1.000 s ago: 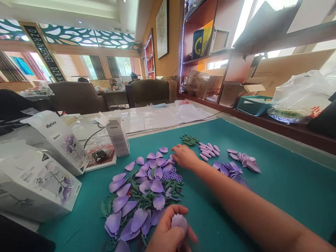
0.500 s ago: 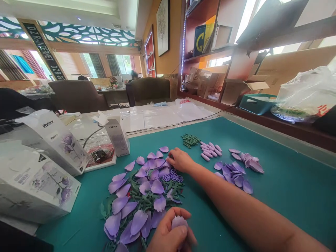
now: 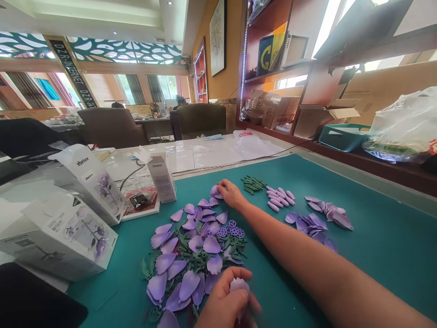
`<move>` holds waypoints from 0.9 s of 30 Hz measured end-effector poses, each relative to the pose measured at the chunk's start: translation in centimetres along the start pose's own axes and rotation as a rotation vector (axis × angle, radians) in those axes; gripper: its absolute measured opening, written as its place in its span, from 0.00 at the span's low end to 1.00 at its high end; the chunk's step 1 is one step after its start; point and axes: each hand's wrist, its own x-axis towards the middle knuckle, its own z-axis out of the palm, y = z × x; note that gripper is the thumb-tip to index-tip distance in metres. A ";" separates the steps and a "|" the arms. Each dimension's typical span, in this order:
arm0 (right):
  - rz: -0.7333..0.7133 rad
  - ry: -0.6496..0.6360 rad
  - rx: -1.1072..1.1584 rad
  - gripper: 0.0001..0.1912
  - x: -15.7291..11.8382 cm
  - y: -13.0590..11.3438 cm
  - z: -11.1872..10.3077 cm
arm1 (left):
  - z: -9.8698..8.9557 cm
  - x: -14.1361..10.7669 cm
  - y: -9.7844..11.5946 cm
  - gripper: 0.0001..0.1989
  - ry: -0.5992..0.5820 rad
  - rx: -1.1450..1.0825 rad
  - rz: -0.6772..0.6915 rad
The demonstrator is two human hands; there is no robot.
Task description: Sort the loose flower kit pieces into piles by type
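My left hand [image 3: 225,298], low in the middle, is closed around a pale purple petal [image 3: 239,285]; whether more petals lie under it I cannot tell. Stretched forward from the right, my right hand [image 3: 231,193] pinches a purple petal [image 3: 215,191] at the far edge of the loose pile. That pile mixes purple petals [image 3: 190,284], dark green leafy pieces [image 3: 194,258] and purple wheel-shaped pieces [image 3: 232,230]. Sorted groups lie beyond my right forearm: green stems [image 3: 253,184], pale purple oblong pieces [image 3: 280,198], dark purple petals [image 3: 312,223] and lighter pink-purple petals [image 3: 332,213].
White flower-picture boxes [image 3: 83,237] stand at the left of the green mat [image 3: 382,255], with a narrow box [image 3: 162,177] and a shallow tray [image 3: 143,210] behind. A teal basket [image 3: 343,136] and a plastic bag [image 3: 403,123] sit on the right ledge.
My right hand has moved slightly away to the pile's far edge and now pinches a petal there. My left hand keeps its petal. The view has shifted a little left.
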 end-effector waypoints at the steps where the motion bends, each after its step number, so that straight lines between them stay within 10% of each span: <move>1: -0.004 0.007 0.004 0.10 0.2 0.0 0.4 | 0.0 -0.1 0.2 0.23 0.014 -0.021 -0.012; 8: -0.049 -0.054 -0.024 0.06 -1.2 -1.0 2.7 | 0.3 -1.8 2.0 0.29 0.130 -0.170 -0.036; 27: 0.015 0.024 -0.103 0.10 -4.6 -7.4 8.0 | -2.7 -2.9 4.9 0.10 0.470 0.262 0.173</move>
